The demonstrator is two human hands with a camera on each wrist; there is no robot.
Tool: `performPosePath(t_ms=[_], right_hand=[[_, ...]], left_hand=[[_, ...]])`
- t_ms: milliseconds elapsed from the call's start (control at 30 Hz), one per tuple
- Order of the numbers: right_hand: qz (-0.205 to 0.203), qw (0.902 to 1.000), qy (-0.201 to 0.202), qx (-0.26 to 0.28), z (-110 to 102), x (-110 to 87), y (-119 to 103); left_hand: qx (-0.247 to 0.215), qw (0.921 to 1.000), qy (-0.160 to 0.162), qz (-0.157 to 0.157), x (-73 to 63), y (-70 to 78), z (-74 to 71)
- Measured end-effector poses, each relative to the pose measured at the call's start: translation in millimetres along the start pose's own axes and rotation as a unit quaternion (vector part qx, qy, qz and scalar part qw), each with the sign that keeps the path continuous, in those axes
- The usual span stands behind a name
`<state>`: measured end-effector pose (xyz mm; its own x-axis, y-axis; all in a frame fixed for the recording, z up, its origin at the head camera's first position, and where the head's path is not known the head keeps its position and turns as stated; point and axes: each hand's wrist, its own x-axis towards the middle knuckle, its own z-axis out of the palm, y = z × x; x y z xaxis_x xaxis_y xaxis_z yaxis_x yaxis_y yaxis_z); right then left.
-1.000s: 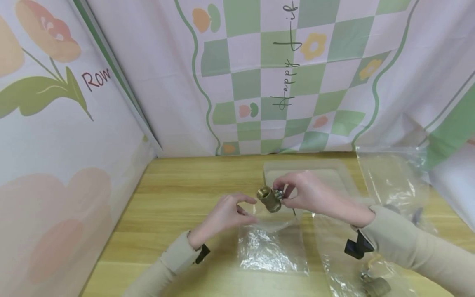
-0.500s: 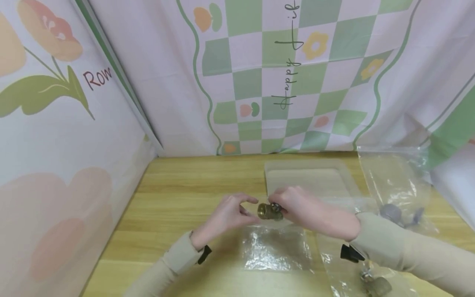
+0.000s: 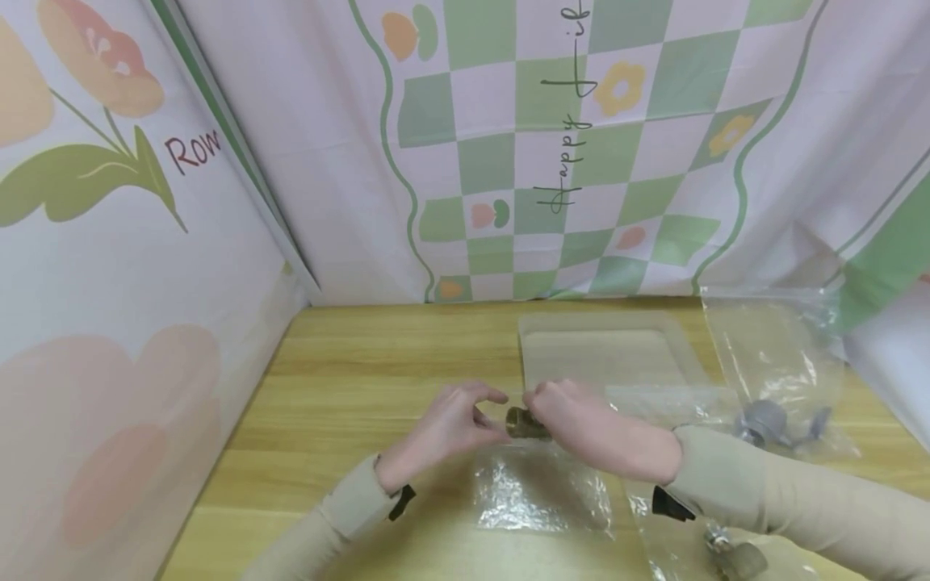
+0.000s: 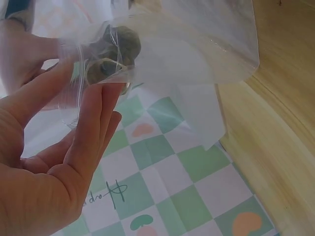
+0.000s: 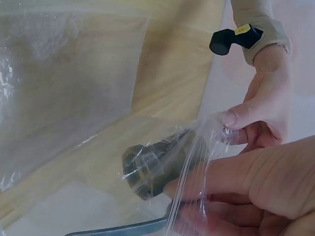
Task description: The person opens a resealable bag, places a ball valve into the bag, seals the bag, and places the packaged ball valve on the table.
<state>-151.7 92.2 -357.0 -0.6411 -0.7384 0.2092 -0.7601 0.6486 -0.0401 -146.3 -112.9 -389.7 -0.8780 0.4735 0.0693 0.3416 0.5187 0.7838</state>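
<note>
My right hand grips a brass valve and has its fingers at the mouth of a clear zip bag. Through the film in the right wrist view, the valve's body shows inside the bag, and a grey lever-like strip extends below it. On the other side of the mouth, my left hand holds the bag's zip edge, its thumb at the film in the right wrist view. The valve's far end is hidden behind my right hand in the head view.
A shallow translucent tray lies behind the hands. To the right, a large zip bag holds grey parts. Another brass fitting lies in clear plastic near the front right. A printed curtain closes off the back.
My right hand has lowered and turned over, bringing the valve from above the bag into its mouth. The left hand has stayed nearly still.
</note>
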Motion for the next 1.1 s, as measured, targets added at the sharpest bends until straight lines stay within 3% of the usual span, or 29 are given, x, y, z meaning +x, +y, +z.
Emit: performPosePath(t_ms=[233, 400, 567, 800, 967, 1100], right_hand=[[-0.011, 0.9979, 0.003, -0.064, 6, 0.2, -8], [-0.02, 0.9951, -0.033, -0.091, 12, -2.1, -14], [-0.02, 0.9966, -0.053, -0.059, 21, -3.5, -16], [-0.042, 0.9986, -0.02, -0.025, 36, -8.2, -14], [-0.035, 0.998, -0.019, -0.049, 41, -10.4, -13], [-0.017, 0.9972, -0.04, -0.061, 35, -11.4, -13]], left_hand=[[0.006, 0.9999, 0.004, 0.008, -0.6, 2.6, -1.0], [0.012, 0.9998, 0.004, 0.018, -1.6, 5.6, -2.0], [0.007, 0.9997, -0.002, 0.021, -2.9, 4.3, -0.6], [0.019, 0.9995, -0.008, 0.023, -2.6, 3.4, 2.8], [0.016, 0.9992, -0.009, 0.036, -2.1, 3.9, 4.7], [0.02, 0.9984, -0.007, 0.053, -1.9, 3.9, 5.1]])
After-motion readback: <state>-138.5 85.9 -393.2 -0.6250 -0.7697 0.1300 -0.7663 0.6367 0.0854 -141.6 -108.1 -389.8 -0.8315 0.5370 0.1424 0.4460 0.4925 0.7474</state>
